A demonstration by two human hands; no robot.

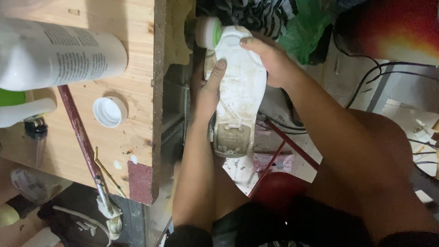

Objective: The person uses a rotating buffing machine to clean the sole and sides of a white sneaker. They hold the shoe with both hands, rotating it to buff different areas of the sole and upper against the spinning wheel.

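Observation:
A dirty white shoe [238, 93] lies sole up in the middle of the view, over my lap. My left hand [206, 89] grips its left edge, thumb on the sole. From the right, my right hand [270, 57] holds the toe end, fingers curled over the sole. A white and green rounded thing [211, 32] sits at the toe end, touching the shoe; what it is I cannot tell.
A wooden board [132, 96] at left carries a large white bottle [55, 52] on its side, a white cap [109, 111] and a red-handled brush [84, 146]. Black cables [379, 73] run at right. A red rod [292, 146] crosses under the shoe.

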